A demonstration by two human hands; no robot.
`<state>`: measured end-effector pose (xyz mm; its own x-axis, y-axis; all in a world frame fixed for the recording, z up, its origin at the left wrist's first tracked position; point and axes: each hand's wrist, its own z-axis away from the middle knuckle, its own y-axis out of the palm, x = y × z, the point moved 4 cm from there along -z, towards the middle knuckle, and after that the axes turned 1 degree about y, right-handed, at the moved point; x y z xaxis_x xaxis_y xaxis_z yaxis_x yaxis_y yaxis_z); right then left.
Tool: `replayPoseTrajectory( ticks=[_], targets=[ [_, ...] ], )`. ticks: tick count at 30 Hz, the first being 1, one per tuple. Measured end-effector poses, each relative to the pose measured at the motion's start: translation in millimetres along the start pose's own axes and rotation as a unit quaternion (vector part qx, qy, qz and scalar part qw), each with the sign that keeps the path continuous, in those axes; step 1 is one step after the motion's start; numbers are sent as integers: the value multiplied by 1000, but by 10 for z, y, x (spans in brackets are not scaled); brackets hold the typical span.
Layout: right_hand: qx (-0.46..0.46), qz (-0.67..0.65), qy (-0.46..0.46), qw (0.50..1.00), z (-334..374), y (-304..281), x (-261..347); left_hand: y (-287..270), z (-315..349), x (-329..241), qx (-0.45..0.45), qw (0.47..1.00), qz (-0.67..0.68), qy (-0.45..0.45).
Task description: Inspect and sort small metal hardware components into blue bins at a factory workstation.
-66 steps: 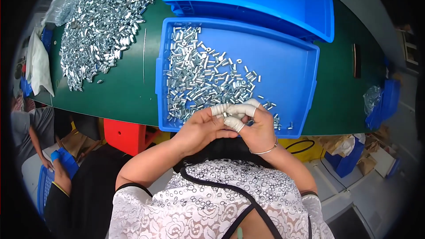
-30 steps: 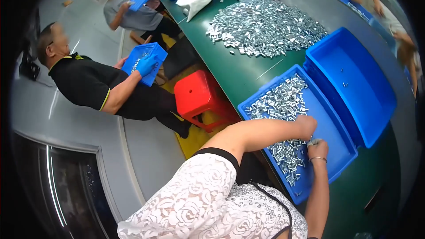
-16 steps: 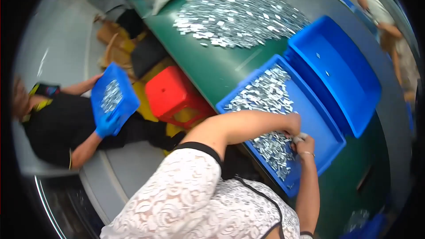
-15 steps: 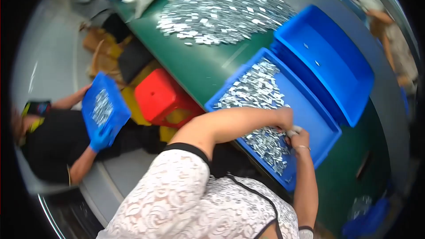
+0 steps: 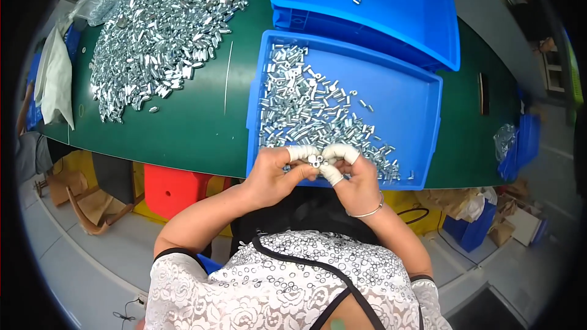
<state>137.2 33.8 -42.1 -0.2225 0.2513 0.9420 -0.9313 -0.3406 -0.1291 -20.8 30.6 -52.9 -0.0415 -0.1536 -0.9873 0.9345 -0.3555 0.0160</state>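
Note:
Both hands meet over the near edge of the blue tray (image 5: 391, 95), their fingertips together around a small bunch of silver metal sleeves (image 5: 316, 160) whose round, hollow ends face up. My left hand (image 5: 274, 176) pinches the bunch from the left, with white tape on the index finger. From the right, my right hand (image 5: 356, 182) closes on the same bunch, its thumb and index finger also taped in white. Loose metal sleeves (image 5: 306, 101) cover the tray's left half and its near side beneath the fingers. How many pieces are between the fingertips is partly hidden.
A second blue bin (image 5: 391, 33) stands behind the tray with a few sleeves in it. To the left, a large heap of sleeves (image 5: 165, 36) lies on the green table (image 5: 189, 110). A red stool (image 5: 174, 192) is below the table's front edge.
My view has swung round and levelled, so the tray now lies straight ahead. Both hands have come to the tray's near edge. A co-worker holding a blue tray has left the view.

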Motion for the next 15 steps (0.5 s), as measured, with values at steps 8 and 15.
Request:
replayPoseTrajectory(
  ticks=[8, 15],
  targets=[
    [76, 70, 9, 995, -65, 489, 166, -521, 275, 57, 20, 999, -27, 4],
    [87, -62, 47, 993, -151, 658, 54, -732, 276, 8, 18, 993, -98, 69]
  ],
)
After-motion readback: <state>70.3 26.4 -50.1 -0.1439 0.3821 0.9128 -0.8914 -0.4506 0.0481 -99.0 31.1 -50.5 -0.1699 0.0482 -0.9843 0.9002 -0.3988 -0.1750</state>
